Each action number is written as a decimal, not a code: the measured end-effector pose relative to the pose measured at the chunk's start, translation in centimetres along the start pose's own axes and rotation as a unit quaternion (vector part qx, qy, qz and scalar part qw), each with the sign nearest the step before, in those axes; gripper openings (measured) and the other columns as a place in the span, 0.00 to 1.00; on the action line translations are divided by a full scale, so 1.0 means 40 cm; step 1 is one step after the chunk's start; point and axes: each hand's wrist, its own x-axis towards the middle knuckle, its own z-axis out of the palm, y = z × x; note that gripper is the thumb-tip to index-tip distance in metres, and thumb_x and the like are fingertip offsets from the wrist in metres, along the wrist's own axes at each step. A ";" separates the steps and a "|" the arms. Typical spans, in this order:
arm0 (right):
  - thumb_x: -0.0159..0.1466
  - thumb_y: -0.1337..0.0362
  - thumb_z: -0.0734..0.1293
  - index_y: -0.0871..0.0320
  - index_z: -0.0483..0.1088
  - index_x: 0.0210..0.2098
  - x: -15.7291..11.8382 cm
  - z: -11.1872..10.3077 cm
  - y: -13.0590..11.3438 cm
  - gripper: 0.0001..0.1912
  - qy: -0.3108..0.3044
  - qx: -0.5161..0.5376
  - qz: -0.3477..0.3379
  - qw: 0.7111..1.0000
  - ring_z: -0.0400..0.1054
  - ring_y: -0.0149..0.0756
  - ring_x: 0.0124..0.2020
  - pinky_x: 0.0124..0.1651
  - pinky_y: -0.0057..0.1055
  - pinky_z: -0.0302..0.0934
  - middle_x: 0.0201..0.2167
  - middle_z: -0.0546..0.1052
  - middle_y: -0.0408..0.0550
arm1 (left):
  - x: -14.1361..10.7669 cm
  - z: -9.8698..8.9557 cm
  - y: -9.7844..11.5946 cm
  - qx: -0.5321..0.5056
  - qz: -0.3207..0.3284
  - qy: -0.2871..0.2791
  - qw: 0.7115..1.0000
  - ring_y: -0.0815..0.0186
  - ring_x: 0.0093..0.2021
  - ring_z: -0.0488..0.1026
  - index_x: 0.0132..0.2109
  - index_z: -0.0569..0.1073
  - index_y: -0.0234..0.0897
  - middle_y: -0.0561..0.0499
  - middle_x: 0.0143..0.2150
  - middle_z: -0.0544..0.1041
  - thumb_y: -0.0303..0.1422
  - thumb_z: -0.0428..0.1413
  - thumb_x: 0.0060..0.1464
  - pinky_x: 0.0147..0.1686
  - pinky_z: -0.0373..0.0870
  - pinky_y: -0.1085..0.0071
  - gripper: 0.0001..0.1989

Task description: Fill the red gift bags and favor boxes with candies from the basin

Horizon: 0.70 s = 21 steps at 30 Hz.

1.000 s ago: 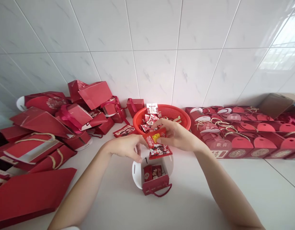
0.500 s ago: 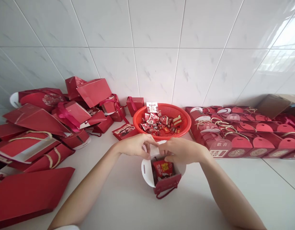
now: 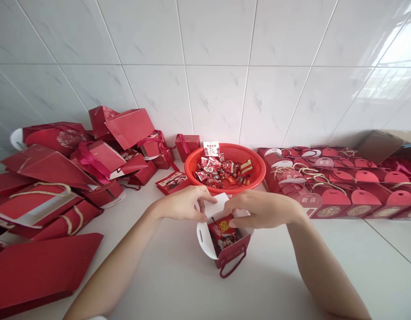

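A small red gift box [image 3: 232,252] stands open in front of me, its white-lined flaps folded outward and a dark red cord handle hanging at its near side. Inside it lies a red snack packet [image 3: 222,231] with yellow print. At the far left edge of the box, my left hand [image 3: 183,205] has its fingers curled around the raised white flap. My right hand [image 3: 263,209] grips the far right edge, thumb over the opening and fingers behind the flap. The fingertips of that hand are partly hidden.
Behind the box sits a red plastic basket [image 3: 260,175] of small wrapped sweets. Red boxes and bags [image 3: 47,166] are heaped on the left. Rows of red gift boxes [image 3: 359,204] with cord handles stand on the right. A white tiled wall [image 3: 219,98] closes off the back.
The box has tipped and turned slightly between my hands, showing more of the packet and of the white back flap. My right hand has shifted a little right.
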 end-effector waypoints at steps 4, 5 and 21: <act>0.66 0.59 0.66 0.58 0.74 0.38 -0.060 -0.035 0.007 0.09 0.038 0.043 0.018 0.998 0.72 0.35 0.37 0.36 0.29 0.61 0.39 0.79 0.48 | -0.045 -0.012 0.024 0.088 -0.058 0.023 0.994 0.59 0.42 0.78 0.51 0.78 0.36 0.47 0.46 0.73 0.40 0.62 0.49 0.39 0.73 0.69 0.22; 0.66 0.58 0.67 0.58 0.74 0.38 -0.065 -0.038 0.008 0.10 0.037 0.050 0.032 0.998 0.72 0.36 0.38 0.36 0.29 0.61 0.39 0.78 0.48 | -0.056 -0.013 0.029 0.103 -0.072 0.023 0.992 0.59 0.42 0.78 0.50 0.78 0.36 0.48 0.45 0.73 0.42 0.62 0.49 0.40 0.73 0.69 0.22; 0.59 0.52 0.73 0.58 0.69 0.35 0.047 0.016 0.015 0.17 0.070 -0.179 0.234 0.953 0.72 0.42 0.33 0.29 0.31 0.50 0.30 0.76 0.49 | -0.064 0.016 0.071 0.117 0.064 -0.069 0.989 0.63 0.41 0.74 0.42 0.78 0.40 0.51 0.42 0.79 0.44 0.59 0.57 0.41 0.67 0.71 0.13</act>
